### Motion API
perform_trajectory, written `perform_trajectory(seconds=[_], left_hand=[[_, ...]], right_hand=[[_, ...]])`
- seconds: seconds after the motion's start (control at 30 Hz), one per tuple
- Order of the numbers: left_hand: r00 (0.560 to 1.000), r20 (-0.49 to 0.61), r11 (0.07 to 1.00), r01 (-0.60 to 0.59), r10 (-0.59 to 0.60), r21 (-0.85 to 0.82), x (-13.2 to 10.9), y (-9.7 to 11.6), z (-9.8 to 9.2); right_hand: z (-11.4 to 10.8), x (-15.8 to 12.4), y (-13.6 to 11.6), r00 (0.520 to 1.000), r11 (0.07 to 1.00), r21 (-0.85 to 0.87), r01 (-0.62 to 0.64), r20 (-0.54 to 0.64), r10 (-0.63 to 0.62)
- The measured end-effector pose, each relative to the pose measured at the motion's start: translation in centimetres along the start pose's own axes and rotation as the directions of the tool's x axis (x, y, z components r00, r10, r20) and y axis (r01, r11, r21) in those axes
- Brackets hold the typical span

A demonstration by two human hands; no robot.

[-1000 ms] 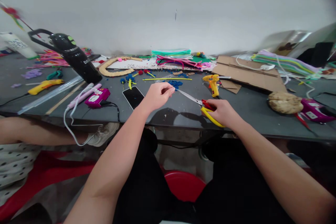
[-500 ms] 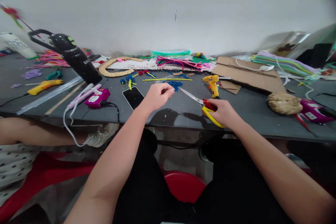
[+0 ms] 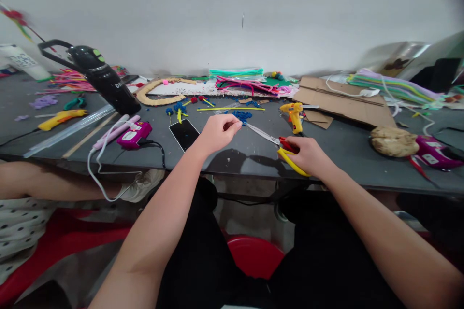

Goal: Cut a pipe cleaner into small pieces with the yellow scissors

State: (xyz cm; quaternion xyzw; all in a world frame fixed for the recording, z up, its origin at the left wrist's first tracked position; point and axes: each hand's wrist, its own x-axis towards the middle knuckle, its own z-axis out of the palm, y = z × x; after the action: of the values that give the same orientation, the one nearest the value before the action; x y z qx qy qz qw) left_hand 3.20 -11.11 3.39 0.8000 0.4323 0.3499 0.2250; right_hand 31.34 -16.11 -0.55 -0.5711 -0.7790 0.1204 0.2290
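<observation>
My right hand (image 3: 308,155) grips the yellow and red handles of a pair of scissors (image 3: 270,138), whose steel blades point left toward my left hand. My left hand (image 3: 216,133) is closed in a pinch over the dark table (image 3: 250,154), holding something small and blue that I cannot make out, right at the blade tips. Just beyond the fingers lies a small heap of blue pipe-cleaner bits (image 3: 241,116). A black phone (image 3: 184,133) lies face up beside my left wrist.
A yellow glue gun (image 3: 294,115) stands behind the scissors. Cardboard sheets (image 3: 340,101), a black bottle (image 3: 99,77), a magenta glue gun (image 3: 135,134) with cable, pipe cleaners (image 3: 246,84) and a brown lump (image 3: 393,141) crowd the table. Another person's arm (image 3: 54,187) rests at left.
The scissor blades swung slightly away from my left hand half a second ago and have come back to its fingertips. Both hands otherwise stay in place.
</observation>
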Motion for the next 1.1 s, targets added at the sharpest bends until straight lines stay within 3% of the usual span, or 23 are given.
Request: perform_trajectory(seconds=[0.7,1.1], left_hand=[[1.0,-0.009,1.0,0.006,-0.006,0.008,0.06,-0.05,0.02],[1.0,-0.009,1.0,0.014,-0.014,0.013,0.05,-0.03,-0.02]], right_hand=[[-0.11,0.15,-0.25,0.998,0.998,0.021,-0.056,-0.033,0.057],[-0.03,0.04,0.03,1.0,1.0,-0.004,-0.017,0.022,0.017]])
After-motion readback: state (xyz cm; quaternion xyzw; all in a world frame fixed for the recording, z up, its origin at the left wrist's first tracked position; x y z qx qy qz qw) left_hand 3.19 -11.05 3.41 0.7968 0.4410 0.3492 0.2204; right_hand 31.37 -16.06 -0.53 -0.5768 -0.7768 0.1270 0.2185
